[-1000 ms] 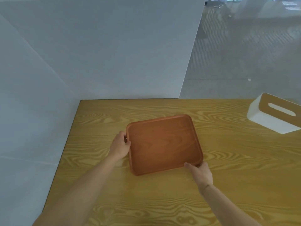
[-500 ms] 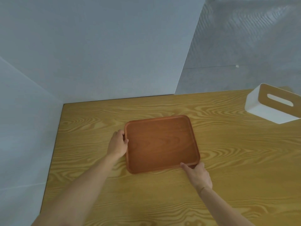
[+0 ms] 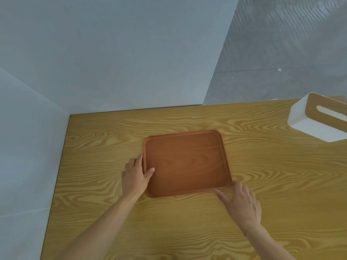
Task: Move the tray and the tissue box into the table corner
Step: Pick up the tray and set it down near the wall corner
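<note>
A brown wooden tray lies flat near the middle of the yellow wood-grain table, apart from the far left corner. My left hand grips the tray's left rim, thumb on the inside. At the tray's near right corner my right hand has its fingers spread on the table, fingertips at the rim and holding nothing. A white tissue box with a wooden slotted top stands at the far right edge of the view.
Grey-white wall panels close the table's far side and left side and meet at the far left corner. Grey floor shows beyond the table's far right edge.
The tray has slid a little toward the far left. My left thumb has come over the rim onto the tray. My right hand has loosened and its fingers have spread.
</note>
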